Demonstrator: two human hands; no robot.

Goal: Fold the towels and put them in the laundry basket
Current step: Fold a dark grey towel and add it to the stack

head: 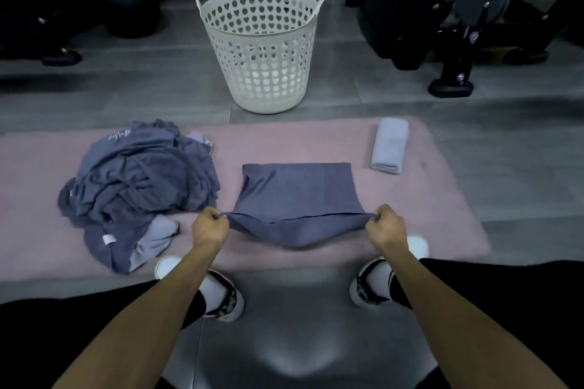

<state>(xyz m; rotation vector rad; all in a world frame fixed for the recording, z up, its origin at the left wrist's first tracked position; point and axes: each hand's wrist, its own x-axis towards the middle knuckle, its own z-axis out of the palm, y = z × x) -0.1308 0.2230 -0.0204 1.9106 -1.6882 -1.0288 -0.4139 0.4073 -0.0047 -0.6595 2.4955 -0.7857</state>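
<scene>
A slate-blue cloth towel [295, 196], already doubled over, is lying on the pale pink mat [442, 199] directly ahead of both hands, its near edge lifted off the mat. The left hand [209, 227] is pinching the towel's near left corner with curled fingers, and the right hand [386, 224] is pinching the near right corner the same way, so the edge is stretching taut between them while the fold below is sagging. Just beyond and outward from the left hand, a crumpled heap of slate-blue and lighter grey towels [139, 186] is sitting on the mat. Ahead of the right hand and slightly outward, a folded light grey towel [389, 145] is resting near the mat's far edge. Well beyond both hands, the cream plastic laundry basket with heart-shaped holes [259, 50] is standing upright on the grey floor.
</scene>
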